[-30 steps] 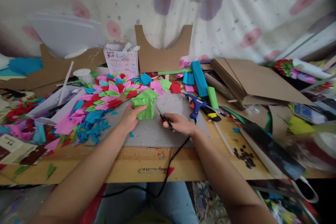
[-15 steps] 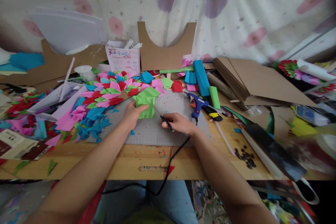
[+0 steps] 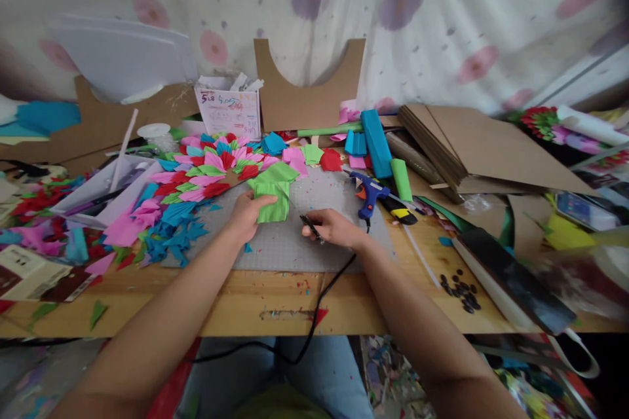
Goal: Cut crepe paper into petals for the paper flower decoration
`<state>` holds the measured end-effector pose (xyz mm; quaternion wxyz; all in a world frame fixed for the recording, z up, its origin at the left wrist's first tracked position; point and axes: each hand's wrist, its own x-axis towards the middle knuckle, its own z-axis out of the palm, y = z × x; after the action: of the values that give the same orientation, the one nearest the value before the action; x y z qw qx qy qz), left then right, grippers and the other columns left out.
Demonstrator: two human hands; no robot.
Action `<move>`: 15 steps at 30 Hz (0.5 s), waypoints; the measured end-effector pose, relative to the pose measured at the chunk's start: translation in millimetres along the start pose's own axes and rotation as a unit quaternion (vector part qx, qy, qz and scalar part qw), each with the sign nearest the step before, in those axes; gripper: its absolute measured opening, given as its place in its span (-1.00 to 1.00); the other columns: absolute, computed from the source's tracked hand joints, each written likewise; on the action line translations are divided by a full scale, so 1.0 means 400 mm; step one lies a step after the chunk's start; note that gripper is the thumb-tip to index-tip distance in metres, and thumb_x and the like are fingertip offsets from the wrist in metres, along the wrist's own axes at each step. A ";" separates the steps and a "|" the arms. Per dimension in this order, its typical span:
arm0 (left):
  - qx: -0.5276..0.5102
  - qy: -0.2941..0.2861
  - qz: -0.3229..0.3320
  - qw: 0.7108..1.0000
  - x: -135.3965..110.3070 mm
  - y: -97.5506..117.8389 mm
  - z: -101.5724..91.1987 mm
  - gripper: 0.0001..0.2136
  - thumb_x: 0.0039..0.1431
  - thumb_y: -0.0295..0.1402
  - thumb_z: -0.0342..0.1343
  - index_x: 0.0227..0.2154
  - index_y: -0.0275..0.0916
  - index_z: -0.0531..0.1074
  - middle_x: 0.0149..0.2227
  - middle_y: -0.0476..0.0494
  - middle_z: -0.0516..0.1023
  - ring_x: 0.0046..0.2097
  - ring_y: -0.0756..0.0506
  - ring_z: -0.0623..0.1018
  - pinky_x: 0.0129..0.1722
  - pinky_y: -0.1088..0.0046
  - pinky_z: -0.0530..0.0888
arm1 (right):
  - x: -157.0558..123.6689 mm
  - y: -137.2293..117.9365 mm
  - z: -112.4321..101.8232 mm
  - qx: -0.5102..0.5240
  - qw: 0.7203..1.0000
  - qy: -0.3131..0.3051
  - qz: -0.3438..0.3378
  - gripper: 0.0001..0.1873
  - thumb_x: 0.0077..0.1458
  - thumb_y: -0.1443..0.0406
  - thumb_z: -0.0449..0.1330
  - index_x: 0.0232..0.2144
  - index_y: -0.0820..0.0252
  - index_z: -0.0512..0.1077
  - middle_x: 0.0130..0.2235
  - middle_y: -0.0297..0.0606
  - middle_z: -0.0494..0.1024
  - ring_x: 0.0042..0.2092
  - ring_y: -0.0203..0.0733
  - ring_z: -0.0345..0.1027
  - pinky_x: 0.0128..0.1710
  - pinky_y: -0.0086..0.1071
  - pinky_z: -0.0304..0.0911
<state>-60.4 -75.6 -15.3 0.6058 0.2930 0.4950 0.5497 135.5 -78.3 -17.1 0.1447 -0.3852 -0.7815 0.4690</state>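
Observation:
My left hand [image 3: 249, 213] pinches a folded piece of green crepe paper [image 3: 274, 204], thumb on top, above the grey cutting mat [image 3: 275, 255]. More green paper [image 3: 276, 174] lies just behind it. In my right hand [image 3: 330, 228] is a pair of dark-handled scissors [image 3: 310, 226], the fingers closed round the handles. The thin blades point up and left and reach the right side of the green crepe paper. Whether the blades are apart is too fine to tell.
Pleated paper petals [image 3: 216, 163] and blue scraps [image 3: 184, 236] pile up on the left. To the right are a blue glue gun [image 3: 368, 194] with a black cord, a yellow-black cutter [image 3: 399, 211], black discs [image 3: 462, 291], a dark phone-like slab [image 3: 514, 275] and stacked cardboard [image 3: 491, 150].
The scissor blades now overlap the right side of the green crepe paper, where before they were at its edge. The left hand has barely moved.

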 end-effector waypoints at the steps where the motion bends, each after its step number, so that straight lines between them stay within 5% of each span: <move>1: 0.000 -0.001 -0.003 1.000 0.000 0.000 -0.001 -0.72 -0.45 -0.44 0.32 -0.51 -0.34 0.48 -0.53 -0.08 0.55 -0.51 -0.06 0.50 -0.47 0.43 0.41 | -0.001 0.001 0.000 0.006 1.000 -0.009 -0.004 -0.55 -0.02 -0.05 0.06 -0.58 0.23 0.25 -0.57 -0.40 0.27 -0.49 -0.38 0.07 -0.51 -0.46 -0.08; 15: -0.013 -0.005 -0.016 1.000 0.004 0.002 -0.002 -0.80 -0.40 -0.49 0.27 -0.56 -0.33 0.48 -0.56 -0.05 0.54 -0.53 -0.04 0.50 -0.48 0.44 0.42 | 0.003 -0.004 -0.002 0.000 1.000 0.010 0.004 -0.57 -0.02 -0.01 0.07 -0.60 0.24 0.25 -0.58 -0.41 0.25 -0.51 -0.40 0.05 -0.52 -0.47 -0.09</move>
<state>-61.7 -74.2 -15.3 0.6205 0.2804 0.4893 0.5449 134.5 -77.5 -15.6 0.1507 -0.3934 -0.7786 0.4652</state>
